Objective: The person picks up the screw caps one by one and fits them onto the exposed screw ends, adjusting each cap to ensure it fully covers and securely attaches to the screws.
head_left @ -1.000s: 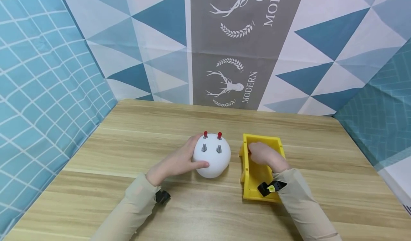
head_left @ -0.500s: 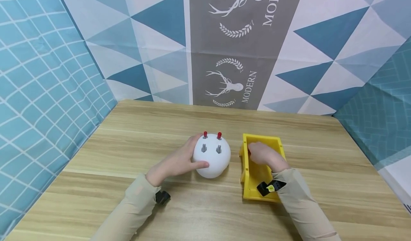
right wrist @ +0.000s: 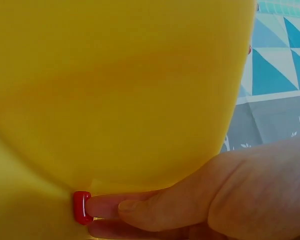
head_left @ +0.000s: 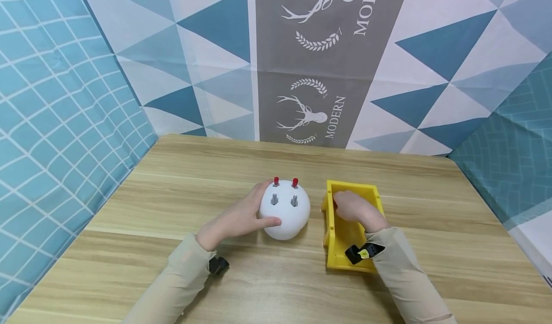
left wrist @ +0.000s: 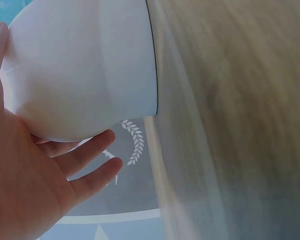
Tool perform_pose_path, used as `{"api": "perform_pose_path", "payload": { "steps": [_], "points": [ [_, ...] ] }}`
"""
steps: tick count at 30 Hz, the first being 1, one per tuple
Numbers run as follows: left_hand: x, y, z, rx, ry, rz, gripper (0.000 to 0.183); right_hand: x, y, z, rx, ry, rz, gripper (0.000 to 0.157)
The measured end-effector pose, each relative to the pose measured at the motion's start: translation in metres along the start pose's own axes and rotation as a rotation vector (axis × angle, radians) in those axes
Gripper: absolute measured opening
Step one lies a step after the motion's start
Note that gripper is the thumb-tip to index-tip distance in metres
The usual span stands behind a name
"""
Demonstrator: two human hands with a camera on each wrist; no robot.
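Observation:
A white rounded block [head_left: 284, 218] stands on the table with two red caps [head_left: 295, 183] on the far posts and two bare metal bolts [head_left: 294, 200] in front of them. My left hand [head_left: 246, 214] holds it from the left, thumb across the near side, fingers around the far side; in the left wrist view two fingers spread below its curved wall. My right hand [head_left: 355, 208] reaches into the yellow bin [head_left: 351, 188]. In the right wrist view its extended index fingertip touches a small red cap [right wrist: 82, 207] at the bin's inner wall, with the thumb lying against that finger.
The bin stands to the right of the white block on the wooden table [head_left: 207, 170]. Its raised walls surround the right hand. A patterned backdrop [head_left: 215, 65] rises behind the table, with blue sheets at both sides. A black wrist camera [head_left: 355, 254] overhangs the bin.

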State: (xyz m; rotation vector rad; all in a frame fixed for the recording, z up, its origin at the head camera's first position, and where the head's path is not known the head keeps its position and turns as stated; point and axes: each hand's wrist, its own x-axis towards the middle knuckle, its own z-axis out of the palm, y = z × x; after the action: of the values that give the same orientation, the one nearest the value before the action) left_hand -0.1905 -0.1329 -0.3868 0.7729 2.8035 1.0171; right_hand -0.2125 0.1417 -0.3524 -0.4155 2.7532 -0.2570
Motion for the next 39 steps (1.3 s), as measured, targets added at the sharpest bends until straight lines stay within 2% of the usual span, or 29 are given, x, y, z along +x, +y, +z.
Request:
{"api": "perform_pose_path", "payload": {
  "steps": [15,23,32,39],
  "points": [
    [0.000,0.001,-0.001,0.002,0.000,0.010,0.096,-0.005,0.000,-0.002,0.030,-0.003,-0.020,0.014],
    [0.000,0.000,0.000,0.011,0.007,0.019,0.095,-0.009,0.003,-0.004,0.018,0.051,-0.074,0.021],
    [-0.001,0.002,-0.001,0.006,0.000,0.013,0.095,-0.013,0.003,-0.006,0.033,0.085,-0.045,0.005],
    [-0.001,0.001,-0.001,0.011,-0.002,0.004,0.096,-0.018,0.003,-0.010,0.021,0.117,-0.060,0.007]
  ]
}}
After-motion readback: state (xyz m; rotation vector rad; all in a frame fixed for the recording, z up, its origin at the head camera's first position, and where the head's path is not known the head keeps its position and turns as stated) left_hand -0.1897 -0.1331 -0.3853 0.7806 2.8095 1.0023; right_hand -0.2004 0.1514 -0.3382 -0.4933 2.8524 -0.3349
